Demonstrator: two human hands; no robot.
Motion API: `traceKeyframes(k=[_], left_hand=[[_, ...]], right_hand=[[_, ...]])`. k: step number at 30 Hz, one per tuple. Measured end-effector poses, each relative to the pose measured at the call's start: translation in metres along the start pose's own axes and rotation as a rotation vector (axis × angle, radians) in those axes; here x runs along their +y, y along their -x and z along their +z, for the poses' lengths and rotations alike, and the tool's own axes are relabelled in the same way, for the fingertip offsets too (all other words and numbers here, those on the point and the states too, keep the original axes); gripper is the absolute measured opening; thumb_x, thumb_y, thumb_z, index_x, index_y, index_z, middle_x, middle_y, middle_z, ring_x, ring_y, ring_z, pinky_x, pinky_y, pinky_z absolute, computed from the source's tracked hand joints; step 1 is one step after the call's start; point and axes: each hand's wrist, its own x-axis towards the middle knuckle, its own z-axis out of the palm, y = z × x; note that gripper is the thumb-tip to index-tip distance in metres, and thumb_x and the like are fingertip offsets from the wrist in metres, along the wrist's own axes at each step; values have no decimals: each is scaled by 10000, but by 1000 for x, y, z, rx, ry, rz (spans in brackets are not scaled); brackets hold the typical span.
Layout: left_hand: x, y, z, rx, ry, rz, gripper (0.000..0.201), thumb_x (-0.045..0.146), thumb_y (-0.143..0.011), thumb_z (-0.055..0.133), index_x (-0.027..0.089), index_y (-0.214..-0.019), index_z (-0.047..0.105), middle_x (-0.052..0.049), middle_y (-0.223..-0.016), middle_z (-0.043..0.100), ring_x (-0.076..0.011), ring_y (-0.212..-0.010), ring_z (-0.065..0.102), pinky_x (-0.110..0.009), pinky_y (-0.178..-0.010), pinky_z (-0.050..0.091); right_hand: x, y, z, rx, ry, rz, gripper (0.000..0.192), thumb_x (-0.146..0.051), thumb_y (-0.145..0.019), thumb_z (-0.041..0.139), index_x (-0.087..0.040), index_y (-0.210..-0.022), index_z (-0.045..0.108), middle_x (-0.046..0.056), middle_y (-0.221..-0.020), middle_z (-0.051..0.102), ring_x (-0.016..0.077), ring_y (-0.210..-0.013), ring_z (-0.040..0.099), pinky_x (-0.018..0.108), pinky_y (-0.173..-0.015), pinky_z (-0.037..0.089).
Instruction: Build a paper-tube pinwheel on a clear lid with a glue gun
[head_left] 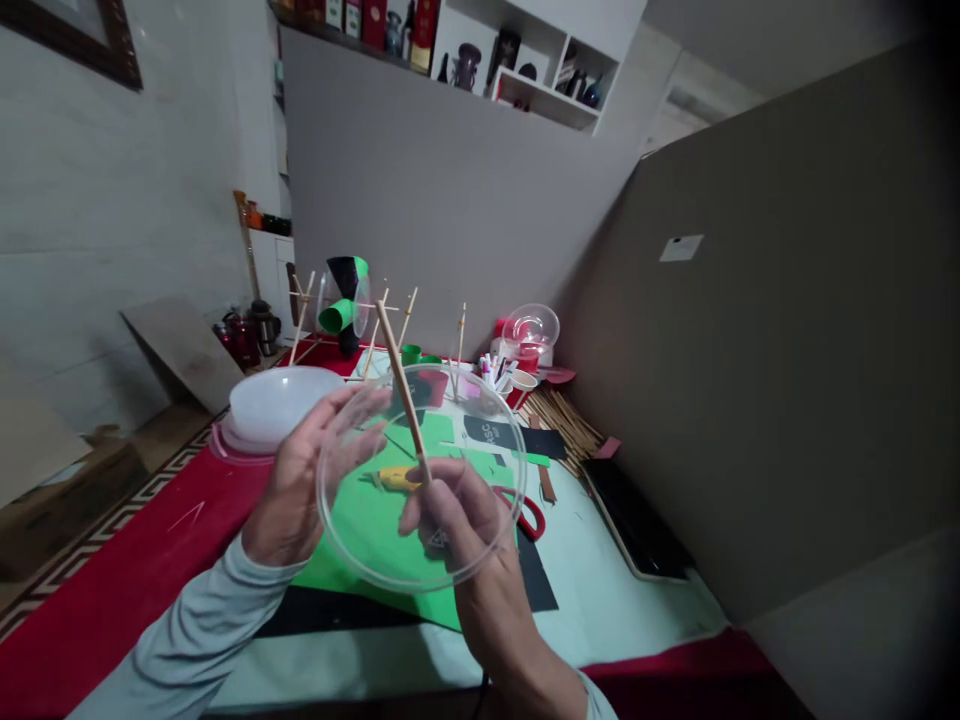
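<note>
My right hand (465, 520) is closed around a thin wooden stick (401, 380), which tilts up and to the left. A round clear plastic lid (420, 578) is at that hand, its face toward me and its rim crossing in front of my fingers. Whether the stick passes through the lid I cannot tell. My left hand (296, 480) is at the lid's left rim, with fingers stretched out and apart, partly seen through the plastic. Beneath the lid lie a green sheet (352, 560) and a yellow glue gun (394, 479). Red-handled scissors (534, 520) lie to the right.
White bowls (281, 395) stand at left. Behind are stick frames (409, 315) and a wheel with green and black cups (341, 315). Pens (495, 372), a red cup (520, 388), many sticks (566, 425) and a black tray (637, 520) are at right, by a grey panel (787, 330).
</note>
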Motion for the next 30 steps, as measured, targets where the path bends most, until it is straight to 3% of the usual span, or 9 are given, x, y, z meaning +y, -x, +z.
traceKeyframes(k=[4,7,10,12,14,16,20,24,30], left_hand=[[-6,5,-1,-281,-108,-124,483,396,-612,956,194,-1034,837,-129,-1172,797,-256,-932,761,-272,-714,625],[-6,10,-1,-252,-121,-82,350,414,-615,957,201,-872,852,-111,-1037,826,-232,-848,767,-268,-688,621],[1,10,-5,-208,-125,-33,272,434,-710,915,193,-792,819,-83,-955,824,-219,-925,766,-283,-834,628],[5,7,-11,-204,-111,26,286,446,-752,887,186,-766,769,-43,-797,779,-204,-861,754,-304,-868,621],[8,3,-15,-199,-104,52,305,457,-772,868,187,-795,729,2,-648,689,-172,-683,704,-281,-733,609],[6,1,-18,-178,-114,23,340,474,-755,875,188,-834,708,30,-582,624,-133,-545,619,-230,-566,535],[-5,2,-19,-173,-193,-46,412,526,-747,865,162,-859,710,27,-589,577,-75,-475,478,-175,-449,382],[-14,3,-22,-197,-264,-29,461,594,-763,817,161,-888,717,25,-576,516,-82,-496,420,-197,-454,348],[-10,9,-23,-194,-474,137,358,522,-867,711,174,-907,782,-27,-700,672,-109,-546,512,-211,-488,438]], right_hand=[[6,-5,11,9,85,-93,237,-430,-1059,566,-250,-1043,719,-4,-889,699,147,-856,611,255,-834,502],[13,-9,15,-53,193,-158,276,-435,-1059,541,-260,-1119,745,35,-1095,747,191,-1034,695,312,-945,558],[20,-10,6,-106,354,-249,278,-396,-1027,605,-249,-1234,717,53,-1181,759,220,-1123,715,354,-1008,573],[23,-10,-7,-20,490,-329,316,-330,-999,657,-207,-1290,663,98,-1214,738,247,-1117,705,405,-1003,576],[22,-11,-19,139,608,-453,448,-267,-945,739,-174,-1356,588,154,-1301,677,279,-1181,654,474,-1053,532],[17,-14,-26,185,799,-678,567,-184,-909,779,-158,-1419,533,198,-1429,604,307,-1345,561,520,-1146,453],[0,-21,-22,-55,1218,-1055,508,0,-939,635,-133,-1424,561,221,-1526,561,329,-1492,457,548,-1199,420],[-7,-31,-21,-235,1253,-1105,477,55,-954,484,-109,-1380,622,170,-1456,650,304,-1454,526,538,-1228,416],[-6,-34,-29,-364,1245,-1109,406,-12,-999,473,-69,-1374,616,181,-1414,681,305,-1317,650,466,-1037,599]])
